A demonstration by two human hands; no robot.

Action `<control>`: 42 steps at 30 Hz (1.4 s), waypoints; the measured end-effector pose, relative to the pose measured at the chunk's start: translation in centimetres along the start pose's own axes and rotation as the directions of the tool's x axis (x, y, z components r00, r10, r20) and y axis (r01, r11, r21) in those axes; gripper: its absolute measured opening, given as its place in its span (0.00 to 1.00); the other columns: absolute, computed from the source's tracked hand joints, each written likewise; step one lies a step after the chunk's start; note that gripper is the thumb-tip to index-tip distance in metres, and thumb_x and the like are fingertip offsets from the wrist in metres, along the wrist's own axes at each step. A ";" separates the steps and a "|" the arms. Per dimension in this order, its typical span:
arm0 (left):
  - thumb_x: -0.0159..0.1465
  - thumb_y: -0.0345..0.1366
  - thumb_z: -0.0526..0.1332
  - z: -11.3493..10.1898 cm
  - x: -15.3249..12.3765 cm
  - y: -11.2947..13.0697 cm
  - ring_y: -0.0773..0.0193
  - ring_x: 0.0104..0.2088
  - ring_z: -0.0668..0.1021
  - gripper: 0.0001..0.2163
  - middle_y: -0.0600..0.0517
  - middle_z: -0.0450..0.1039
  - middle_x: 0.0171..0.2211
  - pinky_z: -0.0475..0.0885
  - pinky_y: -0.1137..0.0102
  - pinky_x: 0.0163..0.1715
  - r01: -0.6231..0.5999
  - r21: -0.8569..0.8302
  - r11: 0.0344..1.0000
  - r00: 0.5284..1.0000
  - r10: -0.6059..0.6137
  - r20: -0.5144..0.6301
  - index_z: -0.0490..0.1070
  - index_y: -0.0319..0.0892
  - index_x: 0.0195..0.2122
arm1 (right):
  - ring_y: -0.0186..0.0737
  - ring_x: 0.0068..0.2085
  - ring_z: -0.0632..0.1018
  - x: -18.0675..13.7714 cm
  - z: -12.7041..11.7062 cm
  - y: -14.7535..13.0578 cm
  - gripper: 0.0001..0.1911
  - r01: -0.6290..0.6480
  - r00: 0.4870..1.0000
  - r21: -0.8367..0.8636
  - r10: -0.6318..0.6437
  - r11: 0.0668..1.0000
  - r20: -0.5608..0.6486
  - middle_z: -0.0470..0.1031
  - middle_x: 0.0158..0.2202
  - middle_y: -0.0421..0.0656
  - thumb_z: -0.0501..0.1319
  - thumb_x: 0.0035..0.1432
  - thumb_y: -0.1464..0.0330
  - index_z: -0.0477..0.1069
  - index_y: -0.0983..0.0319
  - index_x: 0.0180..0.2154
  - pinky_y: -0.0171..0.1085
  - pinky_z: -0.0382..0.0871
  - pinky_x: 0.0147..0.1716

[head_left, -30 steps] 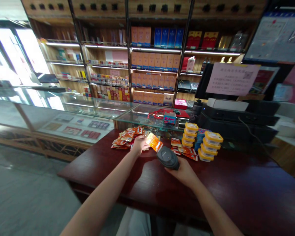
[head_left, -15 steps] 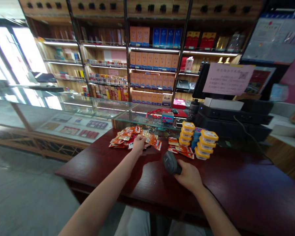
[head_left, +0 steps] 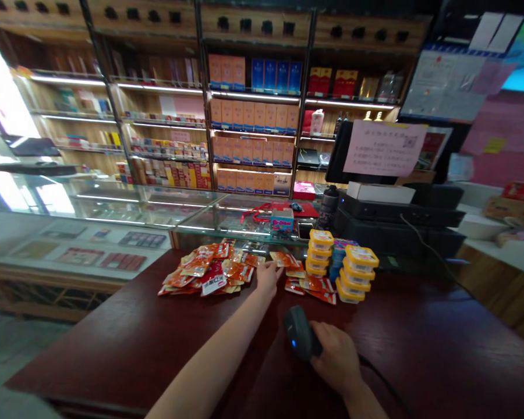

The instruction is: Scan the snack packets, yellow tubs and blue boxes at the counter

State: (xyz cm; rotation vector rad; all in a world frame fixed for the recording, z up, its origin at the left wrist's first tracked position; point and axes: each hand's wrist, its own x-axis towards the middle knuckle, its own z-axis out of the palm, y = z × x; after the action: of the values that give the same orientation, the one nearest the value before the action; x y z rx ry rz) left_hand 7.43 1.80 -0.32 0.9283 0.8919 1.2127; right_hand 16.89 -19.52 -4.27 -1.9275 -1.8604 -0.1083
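My left hand reaches over the dark table and pinches an orange snack packet, just left of a smaller group of similar packets. To its left lies a larger loose pile of orange and red packets. My right hand is wrapped round the handle of a black barcode scanner, which shows a blue light. The scanner is held above the table nearer to me, its cable running off to the lower right.
Two stacks of yellow-lidded tubs stand right of the packets, with blue containers between them. Behind are a glass counter, a small box, a black bottle and a monitor with a paper sheet.
My left hand has moved right with a packet, from the large pile to the smaller group. The scanner now shows a blue light. The view has shifted.
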 end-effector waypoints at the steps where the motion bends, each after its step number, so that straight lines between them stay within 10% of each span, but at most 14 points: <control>1: 0.58 0.27 0.61 0.2 -0.2 -0.6 0.67 0.29 0.78 0.07 0.51 0.72 0.23 0.77 0.65 0.37 0.033 0.073 0.997 0.998 -0.037 0.055 0.66 0.38 0.23 | 0.43 0.41 0.75 0.0 0.1 0.0 0.20 -0.001 1.000 0.013 0.001 1.000 -0.006 0.76 0.39 0.43 0.57 0.47 0.73 0.71 0.59 0.45 0.38 0.61 0.41; 5: 0.52 0.27 0.64 -0.7 -1.1 -2.0 0.58 0.33 0.78 0.06 0.49 0.71 0.22 0.75 0.59 0.40 -0.032 0.418 0.908 0.992 -0.023 0.126 0.69 0.37 0.20 | 0.42 0.38 0.74 0.0 0.1 0.1 0.18 -0.003 1.000 0.066 0.005 0.998 -0.027 0.76 0.36 0.42 0.57 0.47 0.73 0.71 0.59 0.43 0.37 0.60 0.39; 8: 0.52 0.29 0.65 -2.0 -0.9 -2.5 0.55 0.44 0.76 0.05 0.46 0.75 0.34 0.70 0.59 0.48 -0.336 0.751 0.569 0.940 0.259 0.224 0.73 0.38 0.31 | 0.42 0.38 0.75 0.1 -0.2 -0.1 0.18 -0.023 1.000 0.085 0.025 0.996 -0.017 0.76 0.36 0.41 0.57 0.47 0.74 0.72 0.59 0.42 0.37 0.60 0.39; 11: 0.57 0.32 0.61 -2.0 -0.1 -3.1 0.56 0.48 0.74 0.14 0.44 0.74 0.44 0.68 0.61 0.51 -0.495 0.798 0.343 0.867 0.252 0.430 0.71 0.37 0.45 | 0.42 0.39 0.74 0.2 -0.7 -0.3 0.19 -0.039 0.999 0.085 0.040 0.996 -0.005 0.76 0.37 0.42 0.57 0.46 0.74 0.72 0.59 0.43 0.37 0.60 0.40; 19: 0.65 0.40 0.54 0.0 0.3 -4.6 0.55 0.66 0.55 0.24 0.47 0.57 0.64 0.53 0.56 0.63 -0.626 0.756 0.193 0.778 0.086 0.622 0.58 0.44 0.62 | 0.42 0.37 0.74 0.2 -0.6 -0.1 0.18 -0.019 1.000 0.027 0.019 0.999 -0.013 0.77 0.35 0.42 0.57 0.45 0.74 0.72 0.59 0.41 0.37 0.59 0.37; 29: 0.66 0.48 0.50 0.2 -0.8 -4.9 0.49 0.65 0.56 0.22 0.48 0.52 0.66 0.53 0.55 0.62 -0.578 0.815 0.037 0.813 0.114 0.571 0.60 0.55 0.61 | 0.42 0.35 0.75 0.1 -0.5 -0.2 0.16 -0.015 1.000 0.000 0.015 1.000 -0.011 0.76 0.33 0.42 0.56 0.47 0.74 0.73 0.59 0.39 0.37 0.59 0.35; 42: 0.67 0.49 0.45 0.2 -0.8 -5.2 0.49 0.67 0.52 0.32 0.35 0.47 0.66 0.49 0.55 0.63 -0.585 0.809 0.058 0.811 0.075 0.581 0.48 0.31 0.66 | 0.42 0.37 0.75 0.2 -0.9 -0.2 0.18 -0.013 0.999 -0.004 0.013 1.000 0.047 0.77 0.36 0.43 0.56 0.47 0.73 0.72 0.60 0.42 0.36 0.61 0.37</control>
State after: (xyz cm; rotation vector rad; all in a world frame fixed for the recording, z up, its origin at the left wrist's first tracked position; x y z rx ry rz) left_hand 9.39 0.45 -5.05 2.5786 1.1416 0.5470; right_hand 16.92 -19.68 -3.28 -1.9597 -1.8787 -0.0630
